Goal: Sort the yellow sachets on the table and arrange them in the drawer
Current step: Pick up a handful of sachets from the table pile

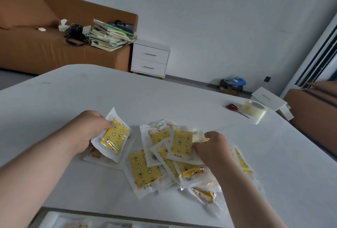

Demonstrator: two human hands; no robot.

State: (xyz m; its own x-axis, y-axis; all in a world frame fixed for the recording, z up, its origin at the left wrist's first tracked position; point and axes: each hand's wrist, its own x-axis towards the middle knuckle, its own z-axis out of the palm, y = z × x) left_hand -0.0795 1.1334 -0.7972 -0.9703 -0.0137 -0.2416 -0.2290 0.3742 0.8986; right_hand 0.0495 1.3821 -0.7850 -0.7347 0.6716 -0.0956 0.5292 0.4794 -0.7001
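Our left hand (85, 133) grips one yellow sachet (114, 137), thumb on top, lifted just above a few sachets lying under it. Our right hand (209, 147) pinches another sachet (182, 143) on top of the loose pile (145, 169) spread mid-surface (73, 89). The open drawer (76, 224) shows at the bottom edge, contents blurred. Scissors (235, 109) and a tape roll (254, 108) sit far right.

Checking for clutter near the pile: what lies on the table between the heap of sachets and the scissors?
Nothing: in the head view, bare table separates the sachet heap from the scissors.
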